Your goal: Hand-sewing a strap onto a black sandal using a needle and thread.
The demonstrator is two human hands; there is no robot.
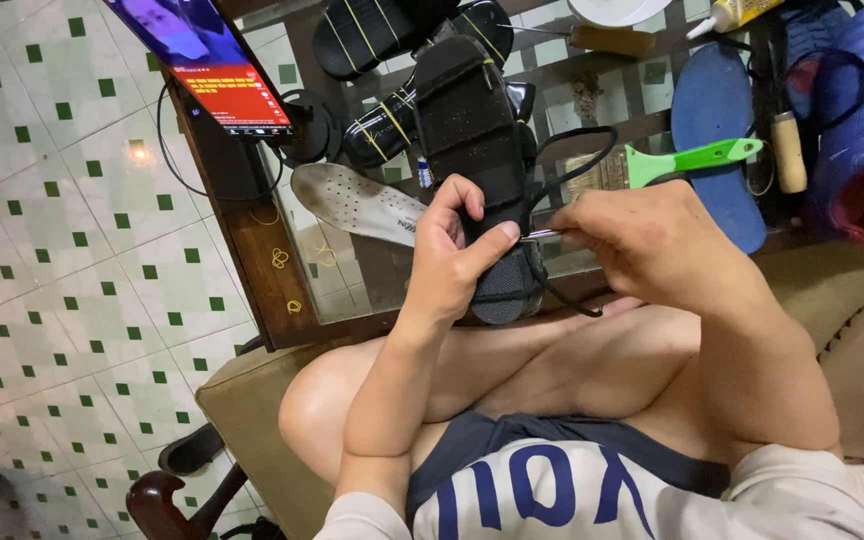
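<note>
My left hand grips a black sandal by its heel end, sole turned up, thumb pressed on the edge. My right hand pinches a thin metal needle or awl against the sandal's side, near the left thumb. A black thread loops from the sandal up and around toward the right hand. Both hands work above my bare knees, in front of a glass-topped table.
On the table lie a white perforated insole, more black sandals with yellow bands, a green-handled brush, a blue insole, blue footwear, a glue bottle and a phone on a stand. Green-and-white tiled floor lies left.
</note>
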